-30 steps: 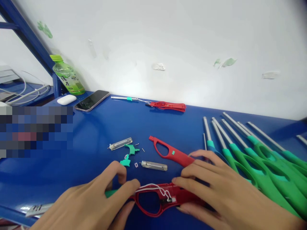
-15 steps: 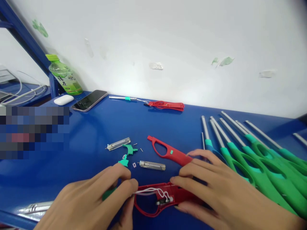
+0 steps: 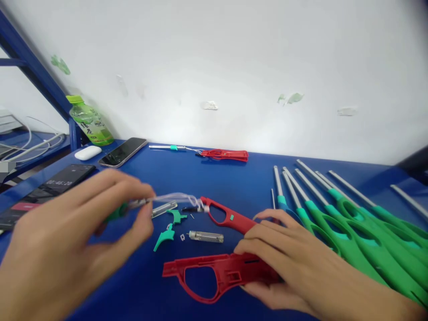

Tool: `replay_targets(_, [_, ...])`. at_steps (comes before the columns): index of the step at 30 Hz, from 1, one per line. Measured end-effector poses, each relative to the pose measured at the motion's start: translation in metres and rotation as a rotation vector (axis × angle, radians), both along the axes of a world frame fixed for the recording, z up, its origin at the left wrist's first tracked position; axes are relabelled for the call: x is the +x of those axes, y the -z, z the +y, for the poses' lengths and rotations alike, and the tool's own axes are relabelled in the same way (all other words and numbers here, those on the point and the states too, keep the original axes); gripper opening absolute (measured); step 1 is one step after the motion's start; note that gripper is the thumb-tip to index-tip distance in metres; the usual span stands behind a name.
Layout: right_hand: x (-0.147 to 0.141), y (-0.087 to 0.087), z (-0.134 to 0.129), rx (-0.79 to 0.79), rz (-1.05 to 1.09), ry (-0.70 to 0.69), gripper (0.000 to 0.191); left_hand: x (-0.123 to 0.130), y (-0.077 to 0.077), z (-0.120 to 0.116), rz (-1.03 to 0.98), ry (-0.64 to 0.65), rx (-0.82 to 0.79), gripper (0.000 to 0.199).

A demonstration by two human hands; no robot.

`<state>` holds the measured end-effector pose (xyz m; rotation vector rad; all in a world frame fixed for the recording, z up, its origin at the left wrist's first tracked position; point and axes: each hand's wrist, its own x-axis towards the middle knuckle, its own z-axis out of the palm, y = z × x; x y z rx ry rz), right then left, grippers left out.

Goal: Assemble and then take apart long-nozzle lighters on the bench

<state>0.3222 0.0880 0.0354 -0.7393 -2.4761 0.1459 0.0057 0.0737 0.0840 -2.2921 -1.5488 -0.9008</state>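
My left hand (image 3: 80, 223) is raised off the table, pinching the lighter nozzle (image 3: 138, 203), a metal tube mostly hidden by the fingers. White wires (image 3: 177, 196) run from it to a dangling black-and-white igniter (image 3: 197, 208). My right hand (image 3: 287, 254) is closed on a red lighter casing half (image 3: 227, 269), its hollow side up and its handle end covered. Beyond it lies another red casing half (image 3: 234, 218), partly under the right fingers. Between the hands are green triggers (image 3: 166, 237), a clear fuel tank (image 3: 205, 236) and a second fuel tank (image 3: 164, 208).
Several green lighters (image 3: 361, 232) lie at the right. A red lighter with its nozzle wired out (image 3: 224, 154) lies by the wall. At the left are a phone (image 3: 123, 152), a white earbud case (image 3: 88, 153), a bottle (image 3: 92, 125) and a phone showing a timer (image 3: 50, 187).
My left hand has lifted the nozzle, wires and igniter out of the red casing half and moved up and left. My right hand stays on the casing.
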Motion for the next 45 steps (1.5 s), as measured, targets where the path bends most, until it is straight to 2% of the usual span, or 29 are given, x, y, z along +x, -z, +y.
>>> replay_targets(2, [0.006, -0.01, 0.003, -0.025, -0.011, 0.023, 0.013, 0.0, -0.012, 0.034, 0.068, 0.009, 0.097, 0.017])
replay_targets(5, [0.015, -0.019, 0.008, -0.038, -0.025, 0.071, 0.018, -0.002, -0.015, 0.095, 0.11, 0.113, 0.074, 0.021])
replay_targets(9, [0.018, -0.013, 0.014, 0.034, -0.003, 0.101, 0.018, -0.014, 0.007, 0.166, 0.155, 0.216, -0.056, 0.02])
replay_targets(12, [0.015, -0.006, 0.016, 0.119, -0.03, 0.07, 0.014, -0.025, 0.03, 0.194, 0.187, 0.261, -0.122, 0.024])
replay_targets(15, [0.013, -0.005, 0.017, 0.176, -0.074, 0.077, 0.018, -0.036, 0.049, 0.203, 0.22, 0.275, -0.16, 0.03])
replay_targets(19, [0.015, -0.005, 0.017, 0.201, -0.102, 0.102, 0.02, -0.042, 0.061, 0.207, 0.272, 0.274, -0.178, 0.031])
replay_targets(23, [0.018, -0.001, 0.017, 0.181, -0.066, 0.182, 0.019, -0.041, 0.063, 0.213, 0.327, 0.252, -0.155, 0.032])
replay_targets(29, [0.025, 0.003, 0.024, 0.215, -0.115, 0.351, 0.028, -0.039, 0.06, 0.219, 0.409, 0.239, -0.127, 0.032])
replay_targets(33, [0.026, 0.007, 0.03, 0.125, -0.109, 0.416, 0.022, -0.04, 0.062, 0.218, 0.448, 0.258, -0.124, 0.033])
replay_targets(41, [0.023, 0.005, 0.021, -0.029, -0.198, 0.291, 0.014, -0.043, 0.068, 0.215, 0.417, 0.263, -0.085, 0.031])
replay_targets(45, [0.02, 0.004, 0.018, -0.031, -0.174, 0.263, 0.017, -0.044, 0.069, 0.213, 0.379, 0.255, -0.077, 0.031])
